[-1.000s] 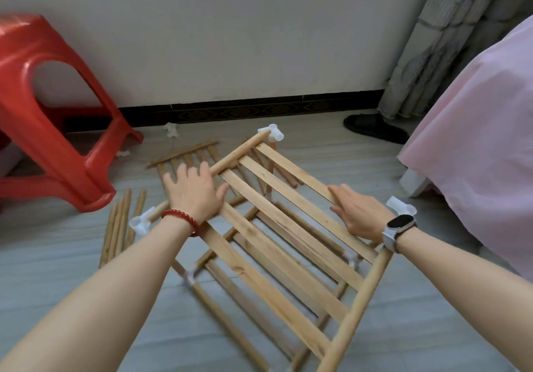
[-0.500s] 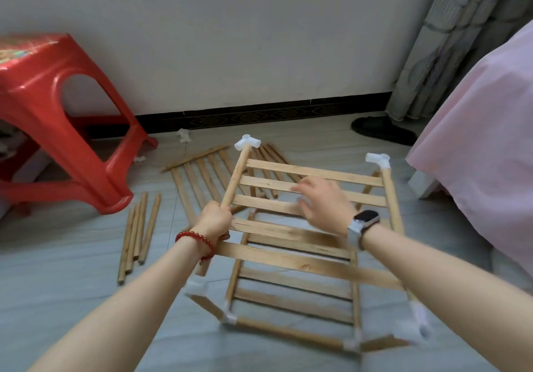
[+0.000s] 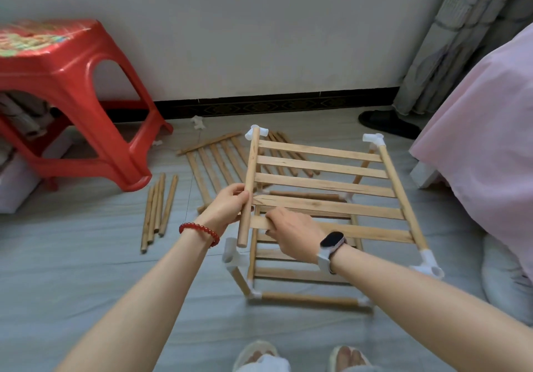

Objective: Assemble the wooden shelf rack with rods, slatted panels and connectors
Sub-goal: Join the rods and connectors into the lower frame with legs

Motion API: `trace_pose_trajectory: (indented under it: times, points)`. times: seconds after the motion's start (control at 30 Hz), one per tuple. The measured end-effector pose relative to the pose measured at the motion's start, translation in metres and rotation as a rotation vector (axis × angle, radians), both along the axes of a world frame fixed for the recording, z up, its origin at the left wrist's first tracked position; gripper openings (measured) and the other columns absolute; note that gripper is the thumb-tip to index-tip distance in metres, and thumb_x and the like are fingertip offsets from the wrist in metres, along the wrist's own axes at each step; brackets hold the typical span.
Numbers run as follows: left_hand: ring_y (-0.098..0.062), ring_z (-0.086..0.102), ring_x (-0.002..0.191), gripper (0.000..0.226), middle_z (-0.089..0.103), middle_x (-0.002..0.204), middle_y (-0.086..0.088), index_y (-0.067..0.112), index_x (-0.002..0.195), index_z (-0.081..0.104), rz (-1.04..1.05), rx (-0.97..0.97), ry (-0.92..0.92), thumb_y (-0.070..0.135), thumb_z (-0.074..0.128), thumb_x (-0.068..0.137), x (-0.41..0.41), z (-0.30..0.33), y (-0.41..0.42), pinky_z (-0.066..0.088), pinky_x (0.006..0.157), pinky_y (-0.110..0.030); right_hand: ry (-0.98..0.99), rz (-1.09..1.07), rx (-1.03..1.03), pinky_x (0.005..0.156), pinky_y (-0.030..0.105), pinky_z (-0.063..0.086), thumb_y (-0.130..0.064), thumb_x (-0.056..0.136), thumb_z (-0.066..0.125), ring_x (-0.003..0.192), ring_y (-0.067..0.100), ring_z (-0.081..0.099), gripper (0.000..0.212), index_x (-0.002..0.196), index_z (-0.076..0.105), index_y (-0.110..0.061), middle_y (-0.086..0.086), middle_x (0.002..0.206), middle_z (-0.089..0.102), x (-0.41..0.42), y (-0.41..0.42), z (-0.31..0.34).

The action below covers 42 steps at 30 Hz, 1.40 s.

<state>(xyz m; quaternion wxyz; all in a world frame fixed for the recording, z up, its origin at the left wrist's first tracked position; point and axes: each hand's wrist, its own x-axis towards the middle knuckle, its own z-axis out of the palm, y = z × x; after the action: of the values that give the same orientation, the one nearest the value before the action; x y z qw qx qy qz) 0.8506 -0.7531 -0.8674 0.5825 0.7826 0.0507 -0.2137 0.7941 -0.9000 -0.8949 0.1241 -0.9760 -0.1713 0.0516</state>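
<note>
The rack [image 3: 326,216] stands on the floor [image 3: 86,270] ahead of the feet, its top panel [image 3: 326,187] tilted. The panel's left rod [image 3: 249,181] is gripped by the left hand [image 3: 227,208], fingers curled round it, forearm stretched forward; the rod's near end hangs free just above a white connector [image 3: 232,253]. The nearest slat [image 3: 372,232] is pinched at its left end by the right hand [image 3: 291,234], wrist bent left. The hands are held close together. Loose rods [image 3: 157,207] and a spare panel [image 3: 219,161] lie further left.
</note>
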Motion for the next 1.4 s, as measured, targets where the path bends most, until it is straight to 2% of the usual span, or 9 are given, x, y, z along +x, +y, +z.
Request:
trace_pose_trajectory:
  times: [0.1,0.27,0.37,0.47,0.8,0.97,1.07,1.2,1.4]
  points:
    - [-0.019,0.057,0.094,0.031,0.058,0.108,-0.005,0.010,0.125,0.052,0.119,0.069,-0.049,0.022,0.038,0.100,-0.019,-0.021,0.014,0.043,0.080,-0.031,0.066,-0.094,0.107,0.073,0.039,0.042,-0.029,0.096,0.046,0.092,0.029,0.054,0.023,0.114,0.046,-0.014,0.007,0.111,0.054,0.005,0.003,-0.001]
    - [-0.011,0.064,0.082,0.030,0.057,0.098,0.003,0.016,0.104,0.053,0.175,0.060,-0.018,0.032,0.027,0.102,-0.056,-0.052,0.021,0.041,0.062,-0.026,0.117,-0.164,0.128,0.070,0.034,0.036,-0.029,0.095,0.049,0.097,0.031,0.054,0.024,0.114,0.048,-0.014,0.007,0.116,0.055,0.012,0.006,-0.009]
    - [-0.017,0.062,0.094,0.034,0.058,0.104,0.000,0.017,0.113,0.050,0.205,0.080,-0.061,0.041,0.030,0.100,-0.061,-0.058,0.021,0.047,0.081,-0.034,0.114,-0.184,0.111,0.070,0.035,0.037,-0.029,0.095,0.050,0.098,0.031,0.055,0.026,0.115,0.049,-0.013,0.009,0.115,0.057,0.013,0.007,-0.015]
    - [-0.010,0.055,0.085,0.040,0.061,0.091,0.003,0.018,0.102,0.054,0.106,0.143,-0.107,0.050,0.031,0.096,-0.067,-0.064,0.025,0.040,0.067,-0.024,0.078,-0.188,0.068,0.067,0.035,0.037,-0.033,0.095,0.050,0.095,0.031,0.057,0.029,0.116,0.048,-0.013,0.009,0.109,0.061,0.015,0.008,-0.017]
    - [-0.023,0.053,0.114,0.038,0.061,0.114,-0.014,0.011,0.127,0.049,-0.054,0.104,-0.164,0.034,0.042,0.097,-0.081,-0.074,0.043,0.039,0.087,-0.026,0.046,-0.190,0.065,0.065,0.034,0.038,-0.034,0.094,0.051,0.090,0.027,0.058,0.026,0.112,0.049,-0.016,0.005,0.103,0.063,0.021,0.011,-0.027]
    - [-0.029,0.052,0.114,0.031,0.061,0.110,-0.012,0.010,0.120,0.051,-0.104,0.091,-0.212,0.029,0.042,0.098,-0.083,-0.077,0.040,0.041,0.080,-0.014,0.067,-0.154,0.098,0.066,0.033,0.038,-0.032,0.093,0.053,0.092,0.027,0.058,0.026,0.113,0.051,-0.016,0.005,0.104,0.062,0.012,0.011,-0.035]
    - [-0.028,0.049,0.121,0.044,0.055,0.126,-0.018,0.008,0.135,0.043,-0.097,0.107,-0.193,0.033,0.041,0.098,-0.085,-0.081,0.041,0.042,0.099,-0.031,0.065,-0.144,0.142,0.066,0.030,0.036,-0.032,0.093,0.054,0.092,0.025,0.058,0.025,0.113,0.051,-0.016,0.003,0.103,0.062,0.009,0.009,-0.039]
    - [0.002,0.055,0.077,0.028,0.058,0.083,0.009,0.013,0.112,0.054,-0.113,0.131,-0.208,0.033,0.041,0.098,-0.080,-0.079,0.038,0.039,0.061,-0.005,0.032,-0.167,0.174,0.069,0.030,0.038,-0.032,0.091,0.056,0.096,0.024,0.058,0.029,0.116,0.053,-0.016,0.003,0.107,0.063,0.013,0.009,-0.039]
    - [0.000,0.051,0.074,0.028,0.053,0.078,0.014,0.023,0.112,0.050,-0.074,0.143,-0.226,0.038,0.032,0.099,-0.079,-0.081,0.034,0.038,0.060,-0.004,0.017,-0.166,0.156,0.068,0.031,0.037,-0.033,0.091,0.056,0.095,0.024,0.059,0.028,0.115,0.053,-0.019,0.002,0.106,0.065,0.012,0.010,-0.042]
